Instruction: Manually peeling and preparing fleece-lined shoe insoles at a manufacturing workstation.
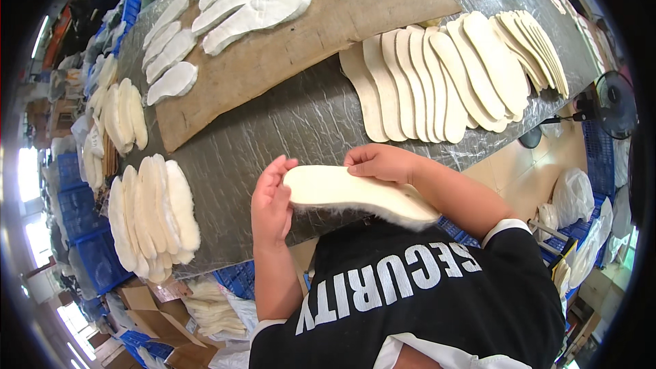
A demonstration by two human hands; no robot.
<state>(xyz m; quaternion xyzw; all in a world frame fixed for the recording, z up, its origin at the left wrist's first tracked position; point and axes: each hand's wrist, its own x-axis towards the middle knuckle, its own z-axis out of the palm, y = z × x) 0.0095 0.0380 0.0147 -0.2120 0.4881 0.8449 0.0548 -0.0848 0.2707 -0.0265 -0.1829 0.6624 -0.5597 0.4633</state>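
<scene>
A cream insole (342, 183) with white fleece along its lower edge is held in front of my chest, at the near side of the table. My left hand (272, 198) is curled round its left end, fingers pointing up. With thumb and fingers, my right hand (383, 162) pinches its upper edge near the middle. The flat cream face is turned up; most of the fleecy side is hidden beneath. Beyond my right hand, a fanned row of cream insoles (417, 85) lies overlapping on the dark, film-covered table (273, 116).
A brown board (321, 34) on the far part of the table carries several white fleecy insoles (256, 20). Stacked fleecy insoles (154, 208) lie at the left edge. Blue crates (99, 256) and an open carton (160, 321) stand to the left; a black fan (615, 102) is at right.
</scene>
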